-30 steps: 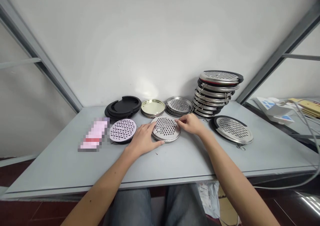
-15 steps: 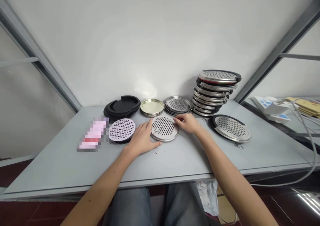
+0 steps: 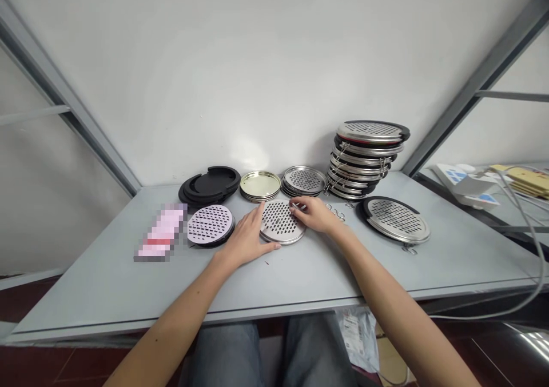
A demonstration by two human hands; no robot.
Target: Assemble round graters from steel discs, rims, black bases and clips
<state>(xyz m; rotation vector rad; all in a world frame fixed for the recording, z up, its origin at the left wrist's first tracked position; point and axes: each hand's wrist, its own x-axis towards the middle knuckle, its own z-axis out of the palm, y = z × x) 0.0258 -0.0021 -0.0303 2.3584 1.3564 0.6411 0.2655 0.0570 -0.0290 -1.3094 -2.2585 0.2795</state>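
Perforated disc point(image 3: 279, 222) flat, holes up, left hand point(image 3: 246, 239) open at rim, right hand point(image 3: 314, 214) pinching edge

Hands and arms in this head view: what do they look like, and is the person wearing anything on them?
Both arms are bare up to the picture's edge: no sleeves, gloves, watch or rings show. The left hand and right hand are uncovered, with short nails. Below the grey table edge, blue-grey denim trousers show.

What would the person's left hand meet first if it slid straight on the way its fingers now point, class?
The left hand points up-right toward the wall. Beyond the perforated metal disc it touches, it would probably meet the gold-coloured lids first, though depth is uncertain.
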